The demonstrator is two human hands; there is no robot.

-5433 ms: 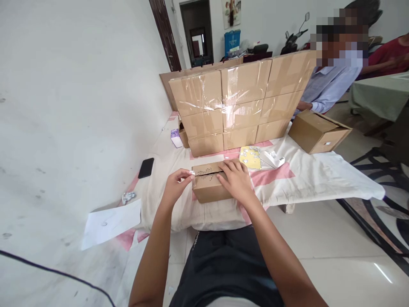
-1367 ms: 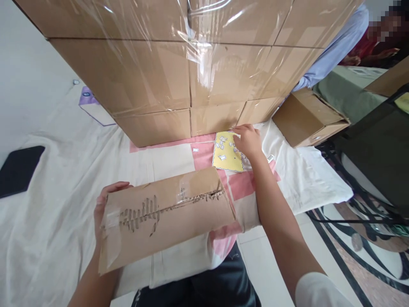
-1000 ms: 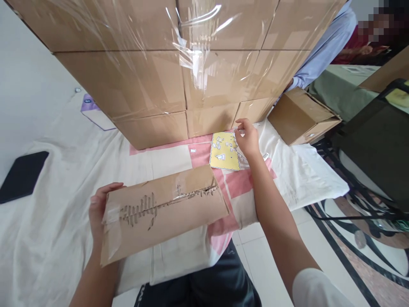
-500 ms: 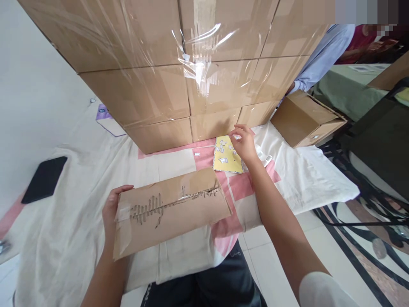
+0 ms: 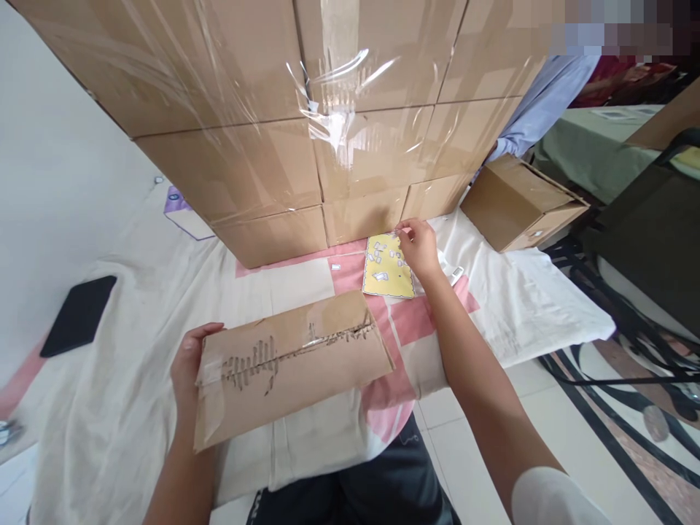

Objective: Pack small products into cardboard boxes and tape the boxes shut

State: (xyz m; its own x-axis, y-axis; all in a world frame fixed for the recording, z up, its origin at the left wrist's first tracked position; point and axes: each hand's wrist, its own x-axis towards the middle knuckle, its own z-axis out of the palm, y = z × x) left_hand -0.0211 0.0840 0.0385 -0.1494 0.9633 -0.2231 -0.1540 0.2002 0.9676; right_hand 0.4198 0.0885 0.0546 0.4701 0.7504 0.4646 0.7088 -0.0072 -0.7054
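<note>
My left hand [image 5: 187, 362] grips the left end of a small cardboard box [image 5: 292, 368] whose taped seam is torn and ragged; the box is lifted just above the cloth-covered table [image 5: 136, 306]. My right hand [image 5: 418, 244] reaches forward over a yellow sheet [image 5: 386, 262] dotted with small white stickers, its fingertips pinched together on something tiny at the sheet's far right edge. A lone white sticker [image 5: 335, 267] lies on the cloth to the left of the sheet.
A wall of plastic-wrapped cardboard boxes [image 5: 306, 109] rises just behind the yellow sheet. A black phone [image 5: 78, 314] lies at the left. A brown box [image 5: 522, 203] sits at the right, next to a person's light blue sleeve [image 5: 539, 102].
Since the oldest frame my head has come much closer, my left hand has lifted the box, and my right hand has left it for the yellow sheet. Over the last second both hands barely moved.
</note>
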